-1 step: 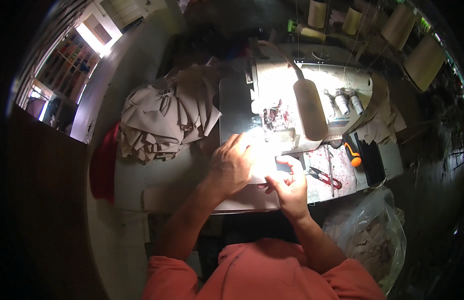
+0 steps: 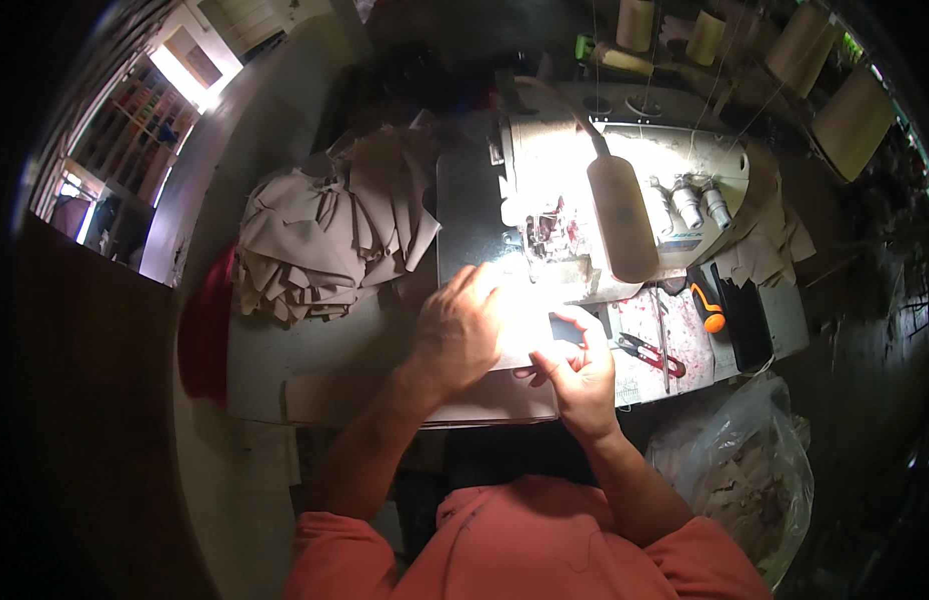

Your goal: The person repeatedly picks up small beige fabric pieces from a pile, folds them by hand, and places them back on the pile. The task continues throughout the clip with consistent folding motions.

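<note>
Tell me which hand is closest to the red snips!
The person's right hand: the red-handled snips lie just to its right. The left hand is farther off, on the other side of the right one.

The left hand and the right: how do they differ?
The left hand shows its back; the right hand shows its thumb side, with thumb and forefinger arched apart. The left hand is nearer the cloth heap, the right hand nearer the snips. Both are bare.
</note>
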Available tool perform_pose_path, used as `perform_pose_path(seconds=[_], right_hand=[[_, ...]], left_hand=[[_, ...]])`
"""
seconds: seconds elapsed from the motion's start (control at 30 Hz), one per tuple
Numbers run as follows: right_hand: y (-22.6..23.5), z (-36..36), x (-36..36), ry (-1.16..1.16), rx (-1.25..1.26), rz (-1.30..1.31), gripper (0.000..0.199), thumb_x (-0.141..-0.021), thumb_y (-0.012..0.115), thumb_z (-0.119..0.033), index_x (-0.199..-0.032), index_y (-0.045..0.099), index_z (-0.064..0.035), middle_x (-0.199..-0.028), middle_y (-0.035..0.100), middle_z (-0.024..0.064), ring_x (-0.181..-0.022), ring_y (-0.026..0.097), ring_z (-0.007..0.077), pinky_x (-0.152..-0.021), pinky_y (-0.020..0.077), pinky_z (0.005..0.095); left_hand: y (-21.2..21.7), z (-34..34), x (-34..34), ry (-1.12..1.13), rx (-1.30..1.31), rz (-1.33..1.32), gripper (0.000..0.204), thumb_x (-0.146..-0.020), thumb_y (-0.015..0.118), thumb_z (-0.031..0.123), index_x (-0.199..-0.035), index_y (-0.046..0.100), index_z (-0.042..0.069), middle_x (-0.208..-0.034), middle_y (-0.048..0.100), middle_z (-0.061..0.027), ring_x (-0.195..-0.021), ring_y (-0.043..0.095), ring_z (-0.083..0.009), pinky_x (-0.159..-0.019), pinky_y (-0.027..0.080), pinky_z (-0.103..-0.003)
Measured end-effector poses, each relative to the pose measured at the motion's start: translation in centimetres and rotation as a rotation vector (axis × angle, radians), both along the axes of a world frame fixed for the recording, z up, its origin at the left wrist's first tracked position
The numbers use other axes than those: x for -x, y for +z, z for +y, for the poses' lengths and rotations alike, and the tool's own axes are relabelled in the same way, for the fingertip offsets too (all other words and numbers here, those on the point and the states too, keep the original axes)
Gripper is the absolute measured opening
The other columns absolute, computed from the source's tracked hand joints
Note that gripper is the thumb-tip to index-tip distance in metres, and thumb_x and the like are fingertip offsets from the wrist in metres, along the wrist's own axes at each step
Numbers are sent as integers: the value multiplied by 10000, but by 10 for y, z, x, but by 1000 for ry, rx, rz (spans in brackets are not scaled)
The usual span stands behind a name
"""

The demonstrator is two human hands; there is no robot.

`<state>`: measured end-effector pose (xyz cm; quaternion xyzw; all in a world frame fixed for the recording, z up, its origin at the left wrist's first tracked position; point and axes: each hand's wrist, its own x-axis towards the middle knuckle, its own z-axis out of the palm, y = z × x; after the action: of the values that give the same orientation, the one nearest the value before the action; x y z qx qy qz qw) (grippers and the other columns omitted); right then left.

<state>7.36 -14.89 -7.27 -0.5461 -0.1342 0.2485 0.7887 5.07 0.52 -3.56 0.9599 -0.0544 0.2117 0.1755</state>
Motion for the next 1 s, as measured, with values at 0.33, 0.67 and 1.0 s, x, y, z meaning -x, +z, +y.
perform_pose_path(seconds=[0.33, 0.67, 1.0], right_hand=[[5, 16, -19, 2, 75, -74, 191, -825, 494, -47, -989, 536, 42, -771, 604, 91, -624, 584, 121, -543, 444, 198], [55, -29, -4, -45, 46, -356, 103, -782, 503, -3, -858, 570, 17, -696, 597, 123, -624, 582, 161, -583, 467, 265], [98, -85, 45, -183, -202, -955, 179, -814, 483, -151, -886, 569, -10, -787, 606, 134, -731, 585, 251, -659, 467, 326]], left_hand=[[5, -4, -6, -37, -25, -196, 218, -636, 526, 19, -851, 522, -17, -870, 526, -158, -850, 518, -292, -762, 410, -353], [-6, 52, -53, 121, -68, 420, 368, -695, 540, 96, -1056, 521, 24, -809, 575, -198, -820, 553, -293, -771, 431, -388], [-7, 10, 5, 81, 265, -256, 139, -731, 585, 150, -807, 537, 43, -758, 537, -104, -697, 517, -256, -654, 426, -342]])
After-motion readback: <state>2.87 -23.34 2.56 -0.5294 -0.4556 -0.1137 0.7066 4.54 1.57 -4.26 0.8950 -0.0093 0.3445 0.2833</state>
